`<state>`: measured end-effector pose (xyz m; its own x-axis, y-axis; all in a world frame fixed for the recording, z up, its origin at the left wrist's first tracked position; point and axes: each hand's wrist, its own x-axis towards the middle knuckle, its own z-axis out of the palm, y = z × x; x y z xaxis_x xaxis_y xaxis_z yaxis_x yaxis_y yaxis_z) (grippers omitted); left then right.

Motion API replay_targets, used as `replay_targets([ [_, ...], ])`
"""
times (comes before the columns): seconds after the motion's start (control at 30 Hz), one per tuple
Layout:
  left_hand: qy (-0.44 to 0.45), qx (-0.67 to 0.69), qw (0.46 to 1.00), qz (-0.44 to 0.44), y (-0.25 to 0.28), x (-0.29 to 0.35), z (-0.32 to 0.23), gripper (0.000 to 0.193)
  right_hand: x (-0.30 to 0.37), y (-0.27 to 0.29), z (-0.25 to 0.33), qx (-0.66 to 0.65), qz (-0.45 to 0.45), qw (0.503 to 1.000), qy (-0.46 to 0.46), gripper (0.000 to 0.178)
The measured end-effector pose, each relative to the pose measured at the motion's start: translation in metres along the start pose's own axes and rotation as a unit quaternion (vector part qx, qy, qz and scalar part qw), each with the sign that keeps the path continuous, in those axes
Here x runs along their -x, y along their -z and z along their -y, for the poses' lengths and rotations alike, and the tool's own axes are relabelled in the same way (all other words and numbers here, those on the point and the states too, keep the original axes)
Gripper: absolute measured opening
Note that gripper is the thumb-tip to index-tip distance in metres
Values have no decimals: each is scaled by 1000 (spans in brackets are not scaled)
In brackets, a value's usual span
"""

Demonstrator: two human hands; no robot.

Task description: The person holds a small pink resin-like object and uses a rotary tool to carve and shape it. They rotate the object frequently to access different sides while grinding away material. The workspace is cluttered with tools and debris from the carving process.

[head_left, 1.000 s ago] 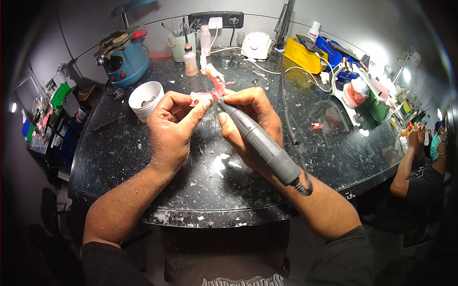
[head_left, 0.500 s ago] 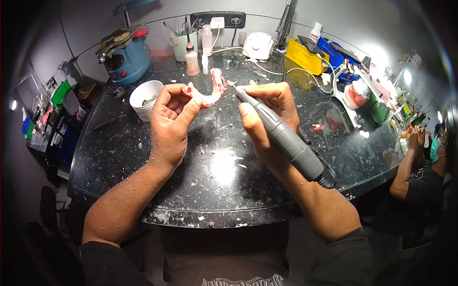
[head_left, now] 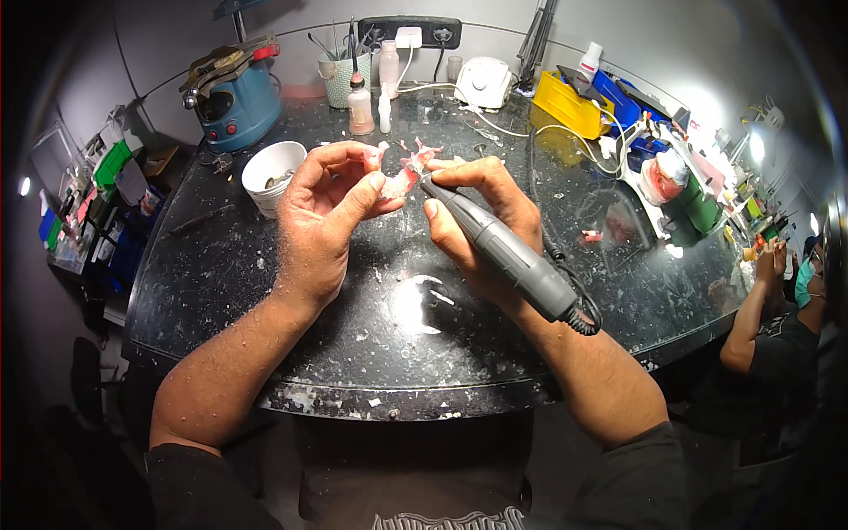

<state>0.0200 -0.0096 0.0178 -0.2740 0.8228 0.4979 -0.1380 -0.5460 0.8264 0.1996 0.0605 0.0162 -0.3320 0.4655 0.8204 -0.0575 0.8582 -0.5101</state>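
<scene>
My left hand (head_left: 322, 208) is closed on a pink and white denture piece (head_left: 399, 184), with thumb and fingertips pinching its left part. Ragged pink bits stick up from the piece's far right side. In my right hand (head_left: 495, 203) lies a dark grey rotary handpiece (head_left: 505, 249), held like a pen with its coiled cord at the rear end. The handpiece's tip meets the right side of the denture piece, though fingers and debris hide the exact contact. Both hands are raised above the black worktable (head_left: 353, 353).
A white tub (head_left: 261, 190) stands left of my left hand. Farther back are a blue machine (head_left: 237, 119), a dropper bottle (head_left: 359, 110), a tool cup (head_left: 340, 81) and a white device (head_left: 484, 84). At right sit a yellow bin (head_left: 570, 104) and an articulator with model (head_left: 662, 177). Another person (head_left: 777, 309) works far right.
My left hand has turned the denture piece, so its curved arch shows less. The handpiece has shifted left and its tip has come against the piece.
</scene>
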Motion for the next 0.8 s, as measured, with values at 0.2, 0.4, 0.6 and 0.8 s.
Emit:
replay_targets([
  [0.2,-15,-9,1000,4,-1,0,1,25,2,0,0,-30,-5,999,-41,28],
  [0.4,-25,-21,999,0,-1,0,1,25,2,2,5,-6,16,999,-45,27],
  [0.6,-22,-31,999,-6,0,1,1,25,0,1,2,63,-21,998,19,28],
  [0.8,-18,-36,999,-7,-1,0,0,24,2,0,0,11,-1,1000,-18,31],
])
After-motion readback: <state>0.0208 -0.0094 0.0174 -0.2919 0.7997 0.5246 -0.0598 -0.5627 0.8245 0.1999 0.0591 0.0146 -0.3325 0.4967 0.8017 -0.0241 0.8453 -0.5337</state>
